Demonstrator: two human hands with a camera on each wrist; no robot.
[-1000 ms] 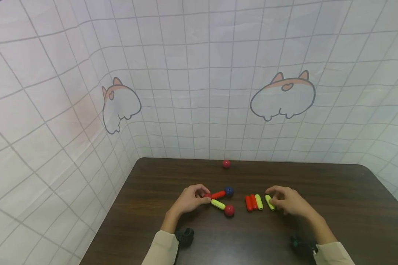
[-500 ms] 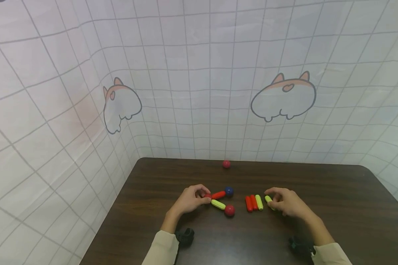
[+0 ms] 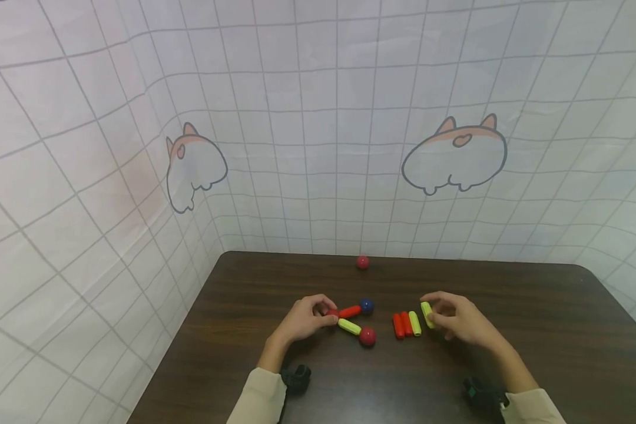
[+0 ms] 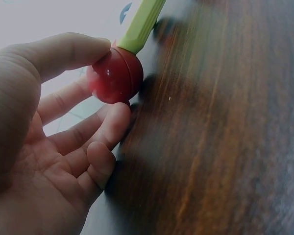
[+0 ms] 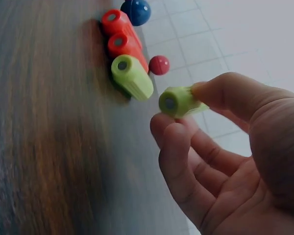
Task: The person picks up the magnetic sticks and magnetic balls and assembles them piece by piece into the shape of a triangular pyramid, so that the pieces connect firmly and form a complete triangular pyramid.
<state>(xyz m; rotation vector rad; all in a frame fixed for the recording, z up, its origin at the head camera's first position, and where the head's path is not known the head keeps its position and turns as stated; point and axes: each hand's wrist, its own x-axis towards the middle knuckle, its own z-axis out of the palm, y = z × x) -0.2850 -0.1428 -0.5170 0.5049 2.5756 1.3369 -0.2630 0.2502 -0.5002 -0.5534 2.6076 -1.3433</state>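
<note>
My left hand point(image 3: 308, 318) pinches a red ball point(image 4: 115, 76) between thumb and fingers at the table's middle. From that ball run a red rod point(image 3: 350, 312), with a blue ball point(image 3: 367, 305) at its far end, and a yellow-green rod point(image 3: 349, 326), ending in another red ball point(image 3: 367, 336). My right hand point(image 3: 462, 320) holds a loose yellow-green rod point(image 5: 181, 101) between thumb and fingers, raised off the table. A round grey spot shows in the rod's end in the right wrist view. Left of this hand, two red rods point(image 3: 402, 324) and one yellow-green rod point(image 3: 414, 323) lie side by side.
A lone red ball point(image 3: 363, 262) sits near the back edge of the dark wooden table point(image 3: 535, 312). Behind it hangs a white gridded cloth point(image 3: 318, 147) with cartoon animal drawings. Black straps circle both wrists.
My right hand has picked the outer yellow-green rod up off the table, raising it slightly and shifting it left. The left hand stays in place on its red ball.
</note>
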